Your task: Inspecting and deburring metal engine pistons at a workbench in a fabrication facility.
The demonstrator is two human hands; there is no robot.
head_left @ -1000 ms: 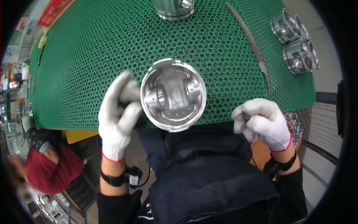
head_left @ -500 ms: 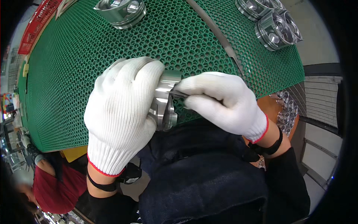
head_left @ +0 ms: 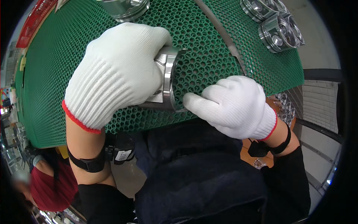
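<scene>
My left hand [head_left: 121, 67], in a white knitted glove with a red cuff, wraps over a shiny metal piston [head_left: 169, 80] above the green mat. The piston is tipped on its side, with its skirt edge and a cut-out toward my right hand; the glove hides the rest. My right hand [head_left: 236, 108], gloved the same way, is closed just right of the piston's lower edge. A thin metal tool [head_left: 181, 110] shows only as a sliver between its fingertips and the piston; most of it is hidden.
A green honeycomb mat [head_left: 201, 71] covers the table. A long grey file [head_left: 220, 30] with a narrow tang lies on it. Other pistons stand at the far left [head_left: 128, 11] and far right [head_left: 278, 33]. A red basket [head_left: 31, 24] is at the far left; a person in red [head_left: 52, 186] sits lower left.
My left hand has moved up and rolled over the piston, turning its skirt opening toward the right. My right hand has drawn slightly down and right, taking the dark tool off the piston's upper edge.
</scene>
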